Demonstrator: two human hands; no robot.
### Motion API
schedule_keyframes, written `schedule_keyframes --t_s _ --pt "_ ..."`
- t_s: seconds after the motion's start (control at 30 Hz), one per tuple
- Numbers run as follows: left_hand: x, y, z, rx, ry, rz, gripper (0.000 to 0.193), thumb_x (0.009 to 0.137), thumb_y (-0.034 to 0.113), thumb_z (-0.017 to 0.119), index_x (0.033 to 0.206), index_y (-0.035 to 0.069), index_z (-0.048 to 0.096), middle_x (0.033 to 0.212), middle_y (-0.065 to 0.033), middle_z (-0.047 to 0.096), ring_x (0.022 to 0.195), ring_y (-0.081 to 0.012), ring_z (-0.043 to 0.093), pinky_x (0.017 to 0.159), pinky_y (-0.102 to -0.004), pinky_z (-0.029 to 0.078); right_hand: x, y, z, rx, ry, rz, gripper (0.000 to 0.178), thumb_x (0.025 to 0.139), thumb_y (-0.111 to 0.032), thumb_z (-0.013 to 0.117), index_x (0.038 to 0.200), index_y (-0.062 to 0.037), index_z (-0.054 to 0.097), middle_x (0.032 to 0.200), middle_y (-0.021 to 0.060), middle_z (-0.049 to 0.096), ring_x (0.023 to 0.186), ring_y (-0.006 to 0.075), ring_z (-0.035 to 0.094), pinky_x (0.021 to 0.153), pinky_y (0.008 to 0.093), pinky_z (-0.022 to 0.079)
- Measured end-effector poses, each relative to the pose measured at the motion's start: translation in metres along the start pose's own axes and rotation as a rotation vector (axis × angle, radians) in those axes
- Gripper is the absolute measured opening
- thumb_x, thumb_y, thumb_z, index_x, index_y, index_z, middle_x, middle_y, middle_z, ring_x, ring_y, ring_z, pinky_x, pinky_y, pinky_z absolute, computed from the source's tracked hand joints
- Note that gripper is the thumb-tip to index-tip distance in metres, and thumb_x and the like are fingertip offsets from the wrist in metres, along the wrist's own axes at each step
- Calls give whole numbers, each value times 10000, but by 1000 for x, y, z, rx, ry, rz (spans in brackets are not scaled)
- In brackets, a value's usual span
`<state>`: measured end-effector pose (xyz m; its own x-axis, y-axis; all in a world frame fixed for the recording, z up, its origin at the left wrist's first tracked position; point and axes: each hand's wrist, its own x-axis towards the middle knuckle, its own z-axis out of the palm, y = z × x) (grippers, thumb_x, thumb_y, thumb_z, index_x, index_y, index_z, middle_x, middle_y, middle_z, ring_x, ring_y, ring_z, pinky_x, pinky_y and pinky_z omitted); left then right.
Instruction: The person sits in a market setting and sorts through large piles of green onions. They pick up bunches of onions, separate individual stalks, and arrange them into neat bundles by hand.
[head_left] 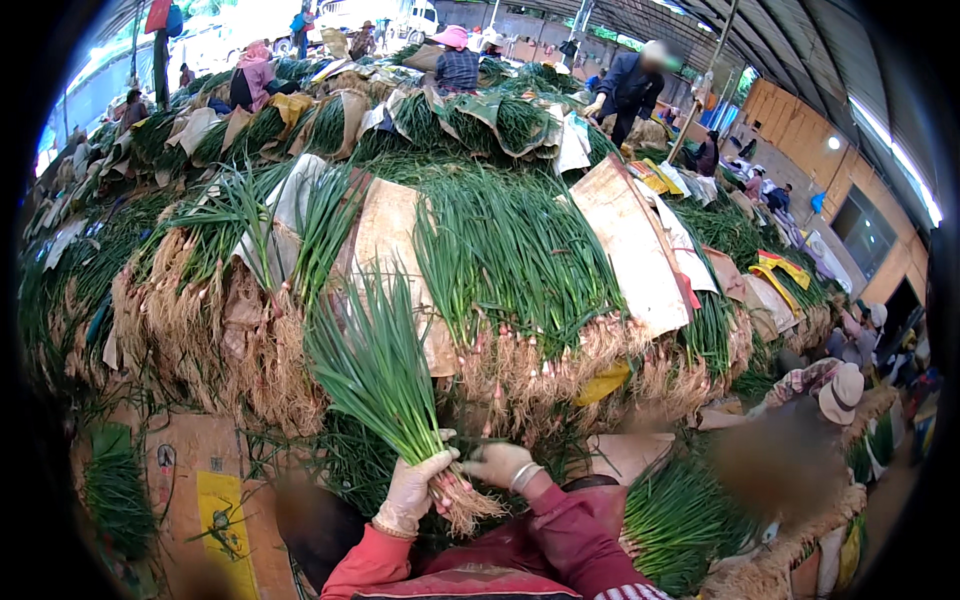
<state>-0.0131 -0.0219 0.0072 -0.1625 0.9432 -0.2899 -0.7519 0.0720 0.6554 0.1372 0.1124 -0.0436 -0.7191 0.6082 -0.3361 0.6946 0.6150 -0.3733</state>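
A bunch of spring onions [390, 385], with long flat green leaves, pinkish bulbs and shaggy tan roots, slants up and left in front of me. My left hand [413, 488], in a pale glove, is closed round its lower stems, just above the roots. My right hand [497, 464], also pale-gloved and with a light band at the wrist, is beside the bulbs with its fingers bent together. Whether those fingers pinch a stem or some roots is hidden. Ahead, a wide heap of spring onions [520, 255] lies with its roots toward me.
Cardboard sheets and sacks [385, 235] lie across the heap. A loose pile of spring onions [685, 520] is at my right, another [118, 490] at far left on brown cardboard [190, 440]. A co-worker in a pale hat [840, 393] sits close at right; others work farther back.
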Motion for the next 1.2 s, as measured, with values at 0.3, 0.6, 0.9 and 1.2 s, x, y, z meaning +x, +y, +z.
schedule_keyframes --t_s 0.3,0.6,0.9,1.2 --pt "27 17 -2 -165 -108 109 495 844 69 619 1295 9 425 752 -58 585 645 -202 620 587 -397 571 104 -20 -108 -131 585 359 377 869 -471 546 1020 -161 697 906 135 690 856 258 675 737 390 533" --pt "39 -2 -24 -158 -120 -5 432 825 78 633 1230 35 487 697 -98 583 570 -238 601 564 -422 539 79 10 -93 782 487 30 316 956 -284 474 951 -52 688 772 145 687 614 258 650 554 352 513" --pt "37 -11 -14 -63 -103 -100 254 813 52 632 1056 24 560 965 -119 650 676 -194 646 556 -325 566 -19 -31 -29 235 655 -205 204 936 -245 557 897 -83 674 633 126 614 534 318 604 487 370 473" --pt "35 -34 -14 21 -59 -101 207 808 49 644 1006 28 587 829 -106 653 593 -147 609 448 -257 500 -15 -3 -4 820 151 15 466 986 -436 395 1199 -68 586 986 134 682 819 246 652 727 365 496"
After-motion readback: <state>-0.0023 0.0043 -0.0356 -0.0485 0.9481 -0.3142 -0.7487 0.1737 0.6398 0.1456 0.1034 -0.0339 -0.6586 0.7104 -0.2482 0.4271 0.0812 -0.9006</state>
